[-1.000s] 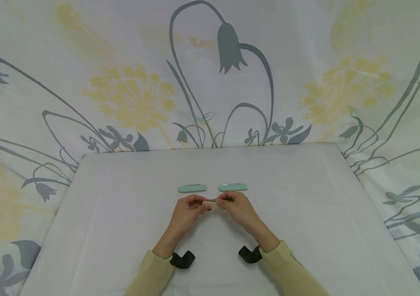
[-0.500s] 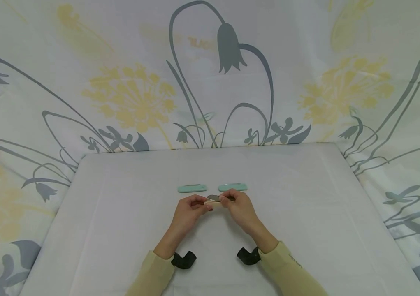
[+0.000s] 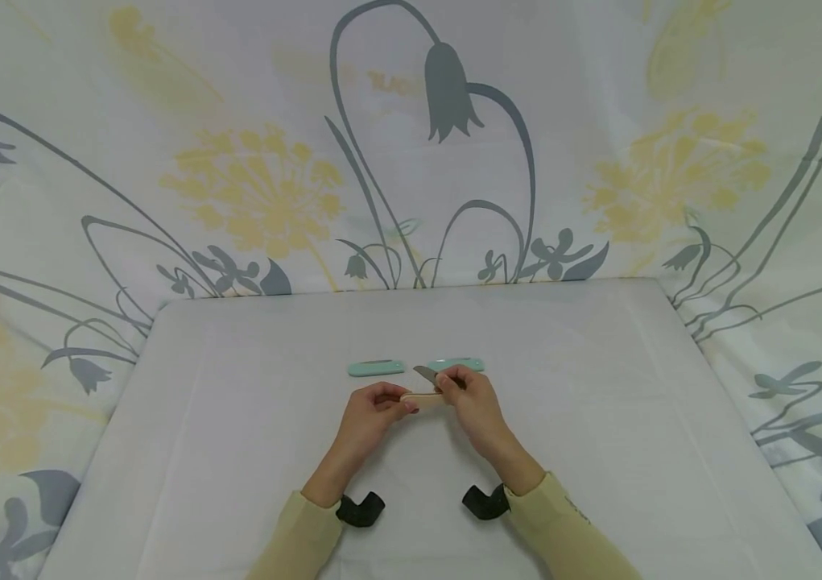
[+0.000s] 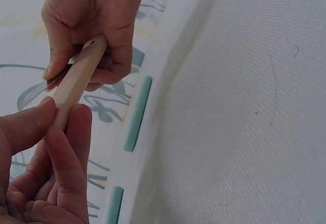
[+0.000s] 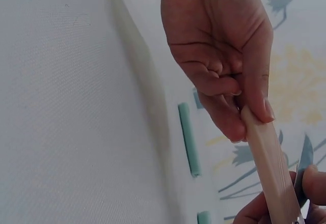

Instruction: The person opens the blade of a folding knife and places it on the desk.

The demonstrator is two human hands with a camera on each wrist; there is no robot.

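Observation:
A folding pocket knife with a cream handle (image 3: 423,399) is held between both hands over the white table. Its blade (image 3: 425,373) is swung partly out, at an angle to the handle. My left hand (image 3: 367,420) pinches the handle's left end between thumb and fingers. At the other end, my right hand (image 3: 479,415) pinches the blade, thumb on its side, while its other fingers lie behind the handle. In the left wrist view the pivot end of the handle (image 4: 79,79) and the grey blade (image 4: 31,98) show. The right fingers hide part of the blade.
Two mint-green folded pocket knives, a left one (image 3: 376,369) and a right one (image 3: 474,365), lie side by side just beyond the hands. Floral cloth (image 3: 258,189) rises behind the white table (image 3: 237,451). Black wrist devices (image 3: 361,510) sit at both cuffs.
The blade has swung up out of the cream handle, from nearly folded to clearly angled. My right hand has risen slightly with it; my left hand has stayed almost still.

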